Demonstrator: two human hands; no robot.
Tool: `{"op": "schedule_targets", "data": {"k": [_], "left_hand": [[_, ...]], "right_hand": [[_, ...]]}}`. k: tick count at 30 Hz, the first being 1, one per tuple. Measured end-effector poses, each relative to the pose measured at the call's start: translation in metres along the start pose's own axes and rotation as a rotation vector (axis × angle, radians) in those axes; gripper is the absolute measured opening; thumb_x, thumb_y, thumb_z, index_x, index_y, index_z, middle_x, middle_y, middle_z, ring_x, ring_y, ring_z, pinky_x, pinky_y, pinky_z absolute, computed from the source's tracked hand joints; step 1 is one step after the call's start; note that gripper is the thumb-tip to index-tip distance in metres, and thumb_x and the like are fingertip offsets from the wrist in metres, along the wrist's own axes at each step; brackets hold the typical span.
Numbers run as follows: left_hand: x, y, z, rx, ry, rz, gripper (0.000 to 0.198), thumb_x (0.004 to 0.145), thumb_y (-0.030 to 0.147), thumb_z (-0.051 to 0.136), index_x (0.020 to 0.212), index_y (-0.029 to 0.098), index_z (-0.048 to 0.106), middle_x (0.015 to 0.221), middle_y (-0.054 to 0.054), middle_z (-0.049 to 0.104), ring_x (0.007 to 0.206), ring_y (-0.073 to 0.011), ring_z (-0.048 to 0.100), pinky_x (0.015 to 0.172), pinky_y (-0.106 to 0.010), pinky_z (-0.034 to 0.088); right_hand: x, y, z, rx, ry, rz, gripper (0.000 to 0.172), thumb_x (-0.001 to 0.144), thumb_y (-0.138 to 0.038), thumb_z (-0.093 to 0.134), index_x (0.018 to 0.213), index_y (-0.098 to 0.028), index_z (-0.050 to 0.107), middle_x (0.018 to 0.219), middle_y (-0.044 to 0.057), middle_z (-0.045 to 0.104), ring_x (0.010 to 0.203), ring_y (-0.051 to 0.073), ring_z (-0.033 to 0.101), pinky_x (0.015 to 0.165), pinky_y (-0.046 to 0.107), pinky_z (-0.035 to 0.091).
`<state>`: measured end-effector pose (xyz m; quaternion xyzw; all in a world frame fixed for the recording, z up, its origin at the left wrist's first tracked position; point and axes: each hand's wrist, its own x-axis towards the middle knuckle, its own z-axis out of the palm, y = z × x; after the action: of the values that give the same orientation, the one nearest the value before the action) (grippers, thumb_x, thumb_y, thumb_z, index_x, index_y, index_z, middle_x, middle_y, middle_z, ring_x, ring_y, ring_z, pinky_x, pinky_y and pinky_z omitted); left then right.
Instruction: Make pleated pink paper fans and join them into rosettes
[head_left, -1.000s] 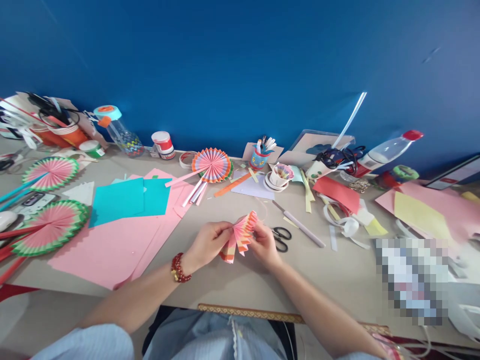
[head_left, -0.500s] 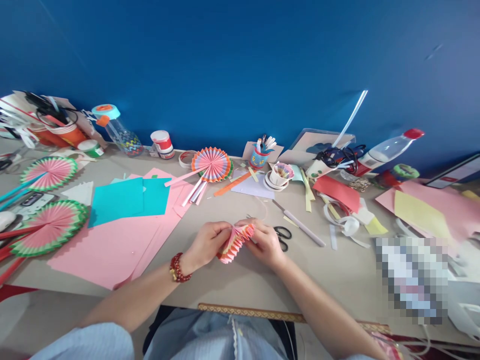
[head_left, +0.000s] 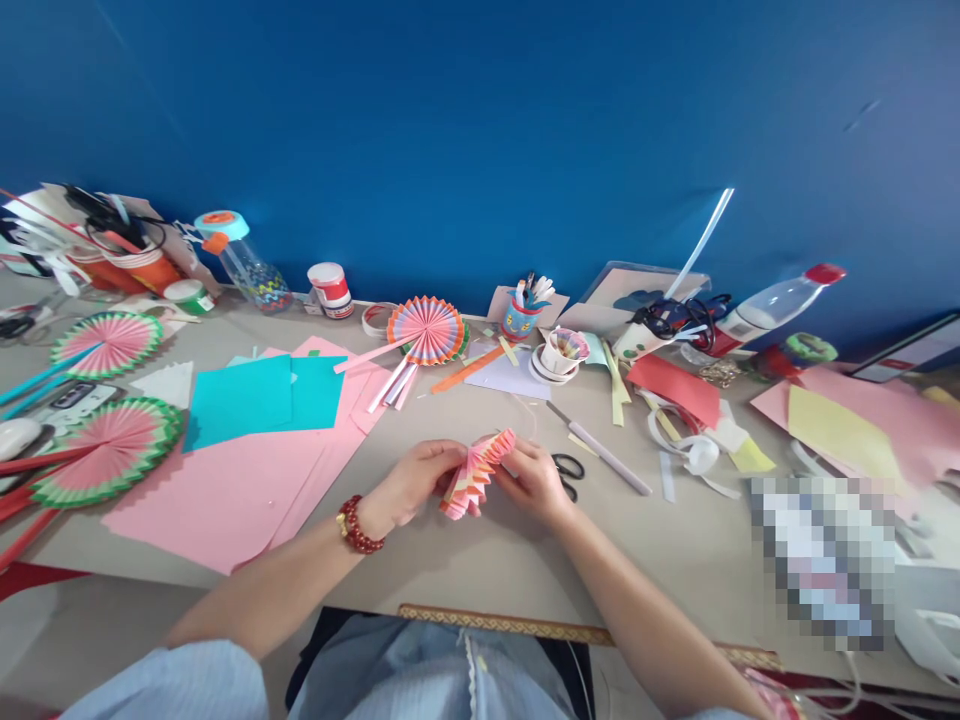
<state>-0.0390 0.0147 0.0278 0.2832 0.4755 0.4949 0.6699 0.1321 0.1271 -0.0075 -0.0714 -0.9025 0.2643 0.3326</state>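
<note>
Both hands on the pleated fan point(head_left: 475, 474), held just above the table point(head_left: 480, 570) at centre front. Left hand point(head_left: 415, 484) curled shut, pinching the fan's left edge; red bead bracelet point(head_left: 357, 527) on that wrist. Right hand point(head_left: 535, 481) closed on the fan's right edge, fingers wrapped over the top. Fan is pink and orange, folded tight, tilted with its upper end toward the right hand.

Just right of the right hand: scissors point(head_left: 568, 470), black handles, flat on the table. Beyond them a white stick point(head_left: 600, 452) lies diagonally.

Left of the left hand: big pink sheet point(head_left: 232, 480), teal sheet point(head_left: 255, 398) on top of it. Further left: two open round fans, green-rimmed one point(head_left: 112, 448) near, another point(head_left: 105, 342) behind it.

Straight ahead of the hands, well apart: an open round fan point(head_left: 424, 330) with strips under it, then a cup point(head_left: 561, 350) and a blue pen pot point(head_left: 519, 315) to its right.

Far right: red sheet point(head_left: 673, 386), a bottle point(head_left: 772, 300) lying against the blue wall point(head_left: 480, 130).
</note>
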Motion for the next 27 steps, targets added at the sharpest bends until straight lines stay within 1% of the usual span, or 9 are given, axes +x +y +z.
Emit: {"op": "schedule_targets", "data": {"k": [3,8,12,16,19,21,23,25,27], "left_hand": [[-0.0007,-0.0015,0.0001,-0.018,-0.029,-0.013,0.029,0.084,0.04,0.062,0.091,0.012,0.065,0.073,-0.009,0.071,0.055,-0.0178,0.066,0.053,-0.027,0.049],[-0.0044,0.001,0.0027,-0.022,-0.148,0.026,0.024,0.078,0.023,0.067,0.1,0.014,0.063,0.085,-0.007,0.066,0.06,-0.0132,0.062,0.06,-0.029,0.051],[-0.0064,0.003,0.0042,0.015,-0.165,0.054,0.026,0.078,0.018,0.07,0.103,0.015,0.063,0.088,-0.005,0.062,0.066,-0.0124,0.06,0.064,-0.029,0.05],[-0.0059,0.0005,0.0003,-0.035,-0.209,0.043,0.034,0.078,0.014,0.067,0.112,0.016,0.063,0.089,-0.005,0.063,0.065,-0.012,0.058,0.068,-0.032,0.052],[-0.0049,-0.0008,-0.0036,-0.138,-0.247,0.015,0.041,0.076,0.011,0.063,0.117,0.017,0.064,0.092,-0.007,0.064,0.067,-0.0134,0.057,0.071,-0.035,0.054],[-0.0042,-0.0002,-0.005,-0.214,-0.269,0.001,0.039,0.077,0.013,0.06,0.116,0.015,0.065,0.093,-0.008,0.065,0.069,-0.0155,0.058,0.07,-0.036,0.054],[-0.0038,0.001,-0.0049,-0.273,-0.278,-0.01,0.034,0.082,0.02,0.058,0.114,0.014,0.066,0.092,-0.01,0.065,0.071,-0.0177,0.059,0.068,-0.037,0.055],[-0.0039,0.0022,-0.0037,-0.292,-0.263,-0.022,0.031,0.088,0.031,0.057,0.11,0.012,0.067,0.091,-0.011,0.065,0.071,-0.019,0.06,0.066,-0.037,0.055],[-0.0047,0.0028,-0.0021,-0.267,-0.226,-0.022,0.034,0.091,0.04,0.057,0.107,0.012,0.068,0.09,-0.011,0.064,0.07,-0.0187,0.06,0.064,-0.036,0.054]], "right_hand": [[0.0007,-0.0006,-0.0009,-0.041,0.017,0.004,0.013,0.097,-0.019,0.048,0.098,-0.021,0.061,0.084,0.006,0.066,0.077,0.018,0.062,0.069,0.028,0.05],[0.002,0.0012,-0.0036,-0.071,0.023,0.005,0.014,0.098,-0.021,0.047,0.096,-0.02,0.061,0.083,0.006,0.065,0.076,0.018,0.062,0.069,0.027,0.049],[0.0023,0.0021,-0.0054,-0.096,0.02,-0.004,0.015,0.098,-0.022,0.047,0.093,-0.019,0.061,0.079,0.006,0.064,0.072,0.017,0.06,0.066,0.027,0.049],[0.002,0.0005,-0.0074,-0.127,-0.017,-0.041,0.018,0.099,-0.023,0.046,0.097,-0.019,0.063,0.09,0.01,0.068,0.083,0.019,0.063,0.073,0.029,0.052],[0.0016,0.0,-0.0078,-0.169,-0.006,-0.104,0.019,0.1,-0.024,0.045,0.102,-0.018,0.063,0.098,0.012,0.069,0.092,0.021,0.065,0.078,0.032,0.054],[0.0011,0.0004,-0.0074,-0.192,0.002,-0.132,0.019,0.1,-0.024,0.046,0.105,-0.018,0.063,0.103,0.013,0.07,0.097,0.022,0.065,0.081,0.033,0.055],[0.0004,0.0011,-0.0068,-0.208,0.0,-0.143,0.019,0.099,-0.023,0.047,0.108,-0.019,0.062,0.106,0.013,0.07,0.099,0.023,0.065,0.083,0.033,0.055],[-0.0002,0.0017,-0.0064,-0.219,-0.002,-0.146,0.019,0.099,-0.023,0.047,0.11,-0.019,0.062,0.107,0.013,0.07,0.099,0.022,0.066,0.084,0.033,0.056],[-0.0007,0.002,-0.0063,-0.225,-0.004,-0.15,0.021,0.099,-0.023,0.045,0.112,-0.021,0.062,0.109,0.013,0.07,0.1,0.022,0.066,0.084,0.033,0.056]]}}
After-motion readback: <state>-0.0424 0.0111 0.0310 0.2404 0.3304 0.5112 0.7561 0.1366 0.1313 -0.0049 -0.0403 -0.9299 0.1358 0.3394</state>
